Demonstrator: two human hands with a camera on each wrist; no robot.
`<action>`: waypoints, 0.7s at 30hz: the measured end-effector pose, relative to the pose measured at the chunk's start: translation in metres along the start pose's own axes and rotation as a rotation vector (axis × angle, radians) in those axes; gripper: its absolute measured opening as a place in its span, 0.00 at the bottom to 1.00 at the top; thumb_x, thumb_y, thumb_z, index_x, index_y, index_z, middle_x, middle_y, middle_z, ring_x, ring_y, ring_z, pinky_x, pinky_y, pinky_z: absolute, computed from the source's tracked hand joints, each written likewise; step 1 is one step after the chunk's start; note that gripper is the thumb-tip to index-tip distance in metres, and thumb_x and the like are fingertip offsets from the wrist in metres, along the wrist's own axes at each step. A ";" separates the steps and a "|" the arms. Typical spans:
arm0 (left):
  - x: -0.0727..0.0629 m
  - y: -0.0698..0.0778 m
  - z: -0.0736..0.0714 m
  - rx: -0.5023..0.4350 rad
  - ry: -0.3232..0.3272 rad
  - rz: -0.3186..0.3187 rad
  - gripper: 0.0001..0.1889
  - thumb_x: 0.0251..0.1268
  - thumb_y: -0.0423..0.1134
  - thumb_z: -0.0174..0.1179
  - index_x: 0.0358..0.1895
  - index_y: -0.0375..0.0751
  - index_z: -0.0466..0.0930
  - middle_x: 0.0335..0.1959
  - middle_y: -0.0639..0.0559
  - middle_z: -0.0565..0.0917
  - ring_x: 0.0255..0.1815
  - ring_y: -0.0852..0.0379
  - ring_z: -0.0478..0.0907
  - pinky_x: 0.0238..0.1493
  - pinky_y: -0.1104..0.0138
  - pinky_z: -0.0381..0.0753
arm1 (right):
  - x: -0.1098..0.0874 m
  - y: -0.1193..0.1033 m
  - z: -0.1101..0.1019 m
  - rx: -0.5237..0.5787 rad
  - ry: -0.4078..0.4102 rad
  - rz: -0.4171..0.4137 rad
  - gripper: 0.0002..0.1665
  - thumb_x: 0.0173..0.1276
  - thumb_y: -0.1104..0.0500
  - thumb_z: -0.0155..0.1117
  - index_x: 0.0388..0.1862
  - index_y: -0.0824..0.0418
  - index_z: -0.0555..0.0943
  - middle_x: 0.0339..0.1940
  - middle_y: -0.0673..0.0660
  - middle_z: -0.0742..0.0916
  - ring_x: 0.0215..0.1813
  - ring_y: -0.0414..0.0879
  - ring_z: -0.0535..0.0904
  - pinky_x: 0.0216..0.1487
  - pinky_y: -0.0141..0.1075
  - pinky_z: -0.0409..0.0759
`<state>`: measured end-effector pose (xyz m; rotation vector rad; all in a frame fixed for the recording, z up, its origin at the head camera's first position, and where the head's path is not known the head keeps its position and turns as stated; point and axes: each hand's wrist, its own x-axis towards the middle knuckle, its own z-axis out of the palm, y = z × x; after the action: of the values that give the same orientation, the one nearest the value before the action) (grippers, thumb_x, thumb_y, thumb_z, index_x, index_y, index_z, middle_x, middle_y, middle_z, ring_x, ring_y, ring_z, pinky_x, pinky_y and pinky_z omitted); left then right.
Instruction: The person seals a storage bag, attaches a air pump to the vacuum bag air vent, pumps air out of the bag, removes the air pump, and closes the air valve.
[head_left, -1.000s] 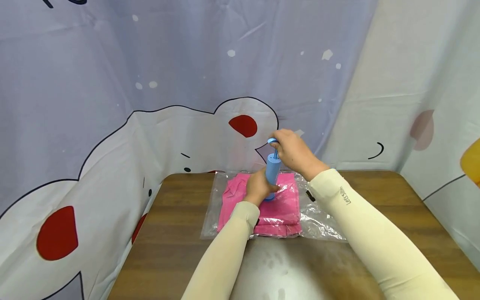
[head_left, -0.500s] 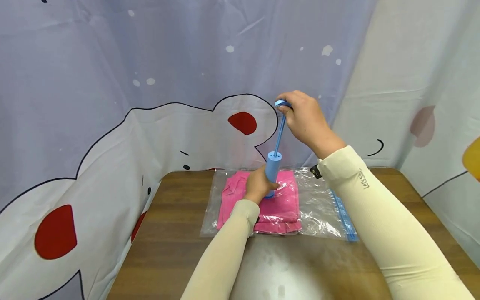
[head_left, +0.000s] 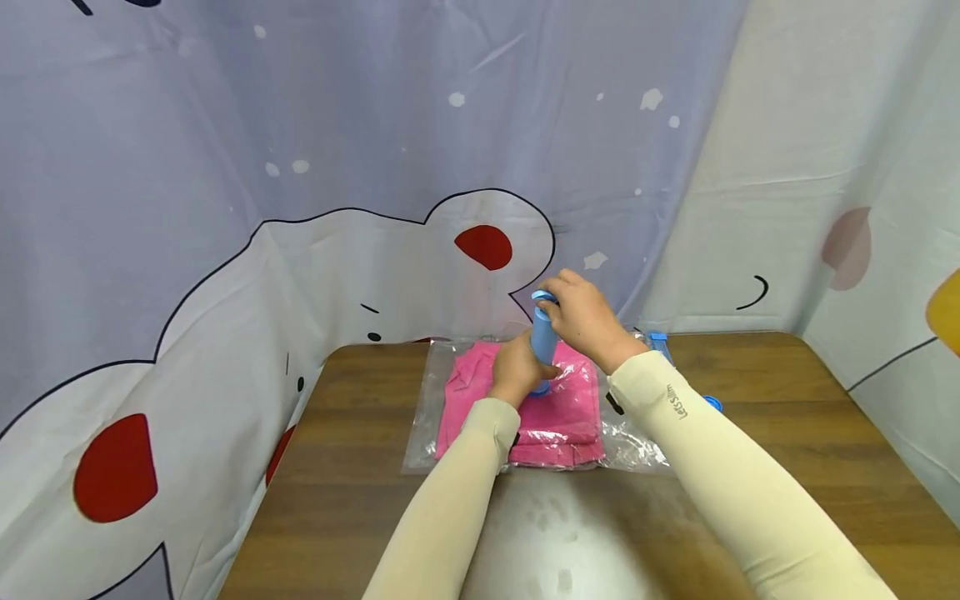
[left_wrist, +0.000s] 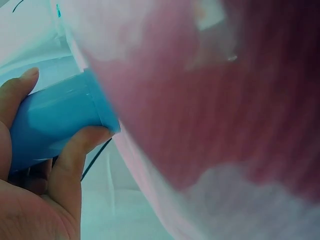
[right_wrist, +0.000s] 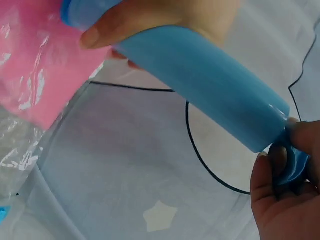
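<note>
A blue hand pump (head_left: 543,337) stands, slightly tilted, on a clear plastic bag (head_left: 427,417) that holds folded pink cloth (head_left: 573,425). My left hand (head_left: 516,371) grips the lower part of its barrel; the left wrist view shows fingers and thumb round the blue cylinder (left_wrist: 55,115), its base against the bag. At the top, my right hand (head_left: 583,318) holds the pump's handle (right_wrist: 292,165), which sits close to the barrel's upper end. The rod between them is hardly visible.
The bag lies on a brown wooden table (head_left: 352,400). To its right, partly behind the right forearm, are a blue strip end (head_left: 658,340) and a round blue piece (head_left: 712,403). A patterned curtain (head_left: 375,125) hangs behind the table.
My right hand drew the pump handle up, baring the long rod, then pushed it back down to the barrel. The left hand keeps its grip in place.
</note>
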<state>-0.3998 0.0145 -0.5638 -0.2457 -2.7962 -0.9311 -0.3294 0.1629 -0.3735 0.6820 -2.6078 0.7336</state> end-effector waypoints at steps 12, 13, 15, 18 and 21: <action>-0.019 0.037 -0.037 0.008 -0.027 -0.045 0.37 0.53 0.50 0.91 0.66 0.50 0.86 0.57 0.45 0.95 0.58 0.43 0.93 0.61 0.46 0.92 | 0.020 -0.015 -0.051 0.055 0.130 -0.017 0.12 0.82 0.66 0.70 0.58 0.67 0.91 0.46 0.65 0.85 0.52 0.63 0.84 0.57 0.51 0.84; -0.025 0.047 -0.047 0.009 -0.041 -0.062 0.35 0.55 0.47 0.90 0.66 0.49 0.86 0.58 0.45 0.95 0.59 0.42 0.93 0.61 0.46 0.92 | 0.024 -0.018 -0.062 0.060 0.160 -0.021 0.12 0.81 0.66 0.70 0.58 0.67 0.91 0.45 0.65 0.84 0.51 0.63 0.84 0.57 0.51 0.83; -0.029 0.054 -0.052 0.007 -0.053 -0.078 0.34 0.57 0.45 0.89 0.66 0.49 0.86 0.60 0.44 0.94 0.60 0.41 0.93 0.62 0.46 0.92 | 0.030 -0.025 -0.083 0.073 0.223 -0.033 0.11 0.81 0.66 0.70 0.58 0.67 0.92 0.44 0.66 0.83 0.51 0.63 0.84 0.55 0.50 0.81; -0.033 0.057 -0.052 0.013 -0.060 -0.101 0.32 0.58 0.45 0.88 0.66 0.50 0.85 0.61 0.45 0.94 0.61 0.42 0.92 0.63 0.46 0.91 | 0.035 -0.035 -0.106 0.083 0.275 -0.044 0.11 0.83 0.66 0.69 0.58 0.68 0.92 0.46 0.67 0.83 0.52 0.62 0.84 0.56 0.48 0.81; -0.035 0.057 -0.053 0.009 -0.061 -0.109 0.32 0.58 0.46 0.89 0.65 0.51 0.85 0.60 0.45 0.94 0.61 0.42 0.92 0.63 0.46 0.91 | 0.036 -0.040 -0.114 0.084 0.278 -0.032 0.12 0.85 0.65 0.68 0.60 0.67 0.91 0.50 0.67 0.84 0.54 0.63 0.85 0.58 0.49 0.83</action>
<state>-0.3473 0.0239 -0.4972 -0.1229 -2.8950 -0.9499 -0.3156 0.1836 -0.2494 0.5968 -2.3204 0.8653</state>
